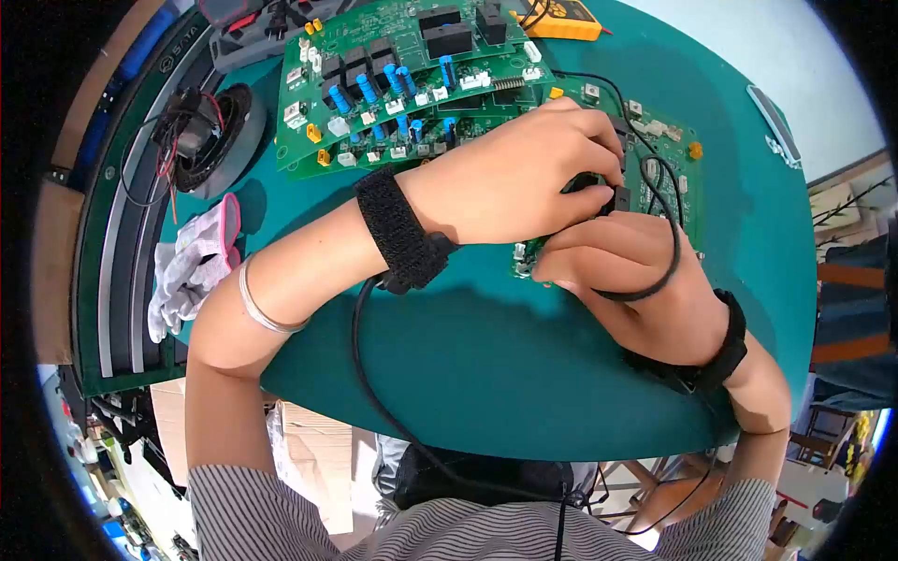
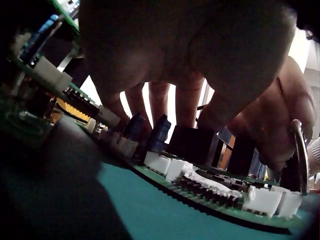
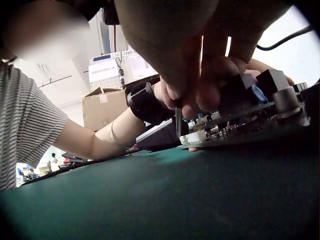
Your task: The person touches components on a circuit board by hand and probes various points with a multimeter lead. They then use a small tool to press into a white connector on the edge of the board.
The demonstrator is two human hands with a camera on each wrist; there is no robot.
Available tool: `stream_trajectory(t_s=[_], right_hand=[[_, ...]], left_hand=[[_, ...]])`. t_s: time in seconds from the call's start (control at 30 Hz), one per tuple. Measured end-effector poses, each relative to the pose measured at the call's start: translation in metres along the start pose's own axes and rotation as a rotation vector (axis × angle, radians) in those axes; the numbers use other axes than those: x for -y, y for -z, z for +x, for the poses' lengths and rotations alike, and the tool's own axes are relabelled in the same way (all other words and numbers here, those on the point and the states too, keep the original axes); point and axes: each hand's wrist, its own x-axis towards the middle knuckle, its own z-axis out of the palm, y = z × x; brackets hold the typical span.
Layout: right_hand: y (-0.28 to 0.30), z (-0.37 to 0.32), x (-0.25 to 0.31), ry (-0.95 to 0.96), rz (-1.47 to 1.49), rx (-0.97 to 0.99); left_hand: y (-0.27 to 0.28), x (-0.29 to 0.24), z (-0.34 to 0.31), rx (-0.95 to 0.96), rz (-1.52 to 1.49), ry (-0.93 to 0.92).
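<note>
The left hand (image 1: 524,173) lies over a green circuit board (image 1: 694,201), fingers and thumb curled round its black block parts. In the left wrist view its fingers (image 2: 159,100) reach down behind blue capacitors (image 2: 159,132) and black blocks (image 2: 192,145). Beside it, the right hand (image 1: 631,266) bends over the board's near left corner. The right wrist view shows the right hand (image 3: 192,95) pinching a thin metal tool (image 3: 178,121), its lower end at white connectors (image 3: 196,138) on the board's edge. Both hands hide much of the board.
Larger green boards (image 1: 421,103) lie stacked at the back. A yellow meter (image 1: 561,19) is behind them. Gloves (image 1: 196,262) and a round motor-like part (image 1: 220,140) lie left. A black cable (image 1: 675,252) loops over the right hand; tweezers-like metal (image 1: 774,122) lies far right.
</note>
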Motion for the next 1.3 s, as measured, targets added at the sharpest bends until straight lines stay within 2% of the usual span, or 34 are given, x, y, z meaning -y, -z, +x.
stream_trajectory(t_s=[0.33,0.4,0.5,0.73,0.8,1.03,1.3], right_hand=[[0.0020,-0.0007,0.0030,-0.110,0.075,0.008],[0.0068,0.0020,0.0054,-0.141,0.069,0.093],[0.0008,-0.0011,0.0011,-0.078,0.094,0.009],[0.0023,-0.0004,0.0012,-0.081,0.067,0.057],[0.0037,-0.0005,0.0023,-0.131,0.157,0.019],[0.0013,-0.0019,-0.0004,-0.059,0.075,0.013],[0.0059,-0.0042,0.0046,-0.135,0.151,0.051]], left_hand=[[0.0006,-0.0001,0.0006,-0.002,0.004,-0.005],[0.0021,-0.0008,0.0006,0.005,0.005,0.002],[0.0020,-0.0009,0.0007,0.008,0.000,0.003],[0.0019,0.0018,0.0006,0.007,-0.014,-0.004],[0.0017,0.0008,0.0004,0.007,-0.023,0.006],[0.0036,-0.0040,0.0007,0.014,-0.054,0.045],[0.0049,-0.0045,0.0010,0.031,-0.035,0.042]])
